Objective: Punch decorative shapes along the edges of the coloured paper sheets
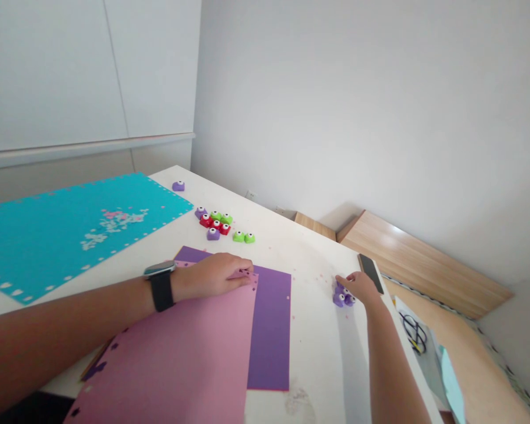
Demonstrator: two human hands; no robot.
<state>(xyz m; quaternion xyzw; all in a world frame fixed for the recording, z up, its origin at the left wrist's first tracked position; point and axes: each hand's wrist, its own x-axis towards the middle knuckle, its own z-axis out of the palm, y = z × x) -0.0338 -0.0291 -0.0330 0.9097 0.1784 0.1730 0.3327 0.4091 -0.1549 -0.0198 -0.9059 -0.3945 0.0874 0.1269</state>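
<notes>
My left hand [216, 275], with a dark watch on the wrist, has its thumb and fingers closed at the far right corner of a pink paper sheet [189, 359]. Small shapes are punched along the sheet's edges. Purple paper [271, 335] lies beneath it. Farther right, my right hand [360, 287] has its fingers bent over a cluster of small purple craft punches [339, 300]; its fingertips touch the back one and partly hide it. More craft punches [216, 224], in red, green and purple, sit beyond the left hand.
A blue sheet [57, 235] with a punched border carries a pile of paper cutouts [115, 222] on the left. Pink bits are scattered over the white table [318, 353]. A dark phone [371, 272] lies at the right edge. Past that edge are a wooden board and a coiled cable [413, 334].
</notes>
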